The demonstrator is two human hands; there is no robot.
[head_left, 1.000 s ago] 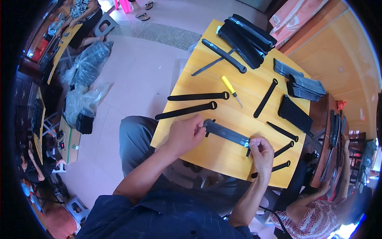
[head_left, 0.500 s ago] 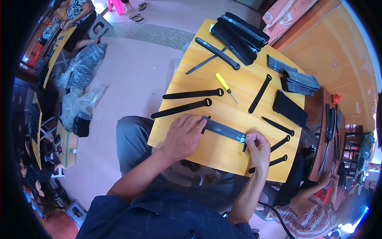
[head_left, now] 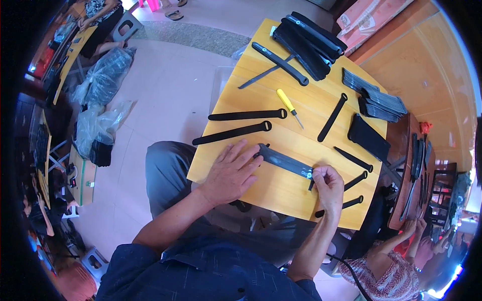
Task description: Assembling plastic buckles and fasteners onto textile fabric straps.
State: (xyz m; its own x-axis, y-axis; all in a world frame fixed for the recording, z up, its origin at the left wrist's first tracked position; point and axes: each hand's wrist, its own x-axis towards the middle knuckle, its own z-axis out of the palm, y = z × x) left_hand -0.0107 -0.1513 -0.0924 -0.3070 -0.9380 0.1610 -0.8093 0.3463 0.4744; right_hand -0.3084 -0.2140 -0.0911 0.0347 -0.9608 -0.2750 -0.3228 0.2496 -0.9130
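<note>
A flat dark grey band (head_left: pixel 286 161) with a small pale mark near its right end lies slanting over the near part of the table. My right hand (head_left: pixel 329 184) pinches that right end between thumb and fingers. At the other end, my left hand (head_left: pixel 232 173) is open, fingers spread, its fingertips beside or lightly on the band; whether they touch it I cannot tell. Short black strap pieces stick out at both ends. Left of centre lie two black straps with slotted ends, an upper strap (head_left: pixel 246 115) and a lower strap (head_left: pixel 233 133).
On the wooden table (head_left: pixel 241 180) lie a yellow-handled screwdriver (head_left: pixel 286 102), a black pouch (head_left: pixel 368 136), a stack of grey strips (head_left: pixel 376 98) and piled black bands (head_left: pixel 304 47). Several straps lie right of my hands. A co-worker in a patterned top (head_left: pixel 386 273) sits at lower right.
The fingers of my left hand have loosened and spread from the band's left end. My right hand keeps its pinch. The whole view has shifted slightly.
</note>
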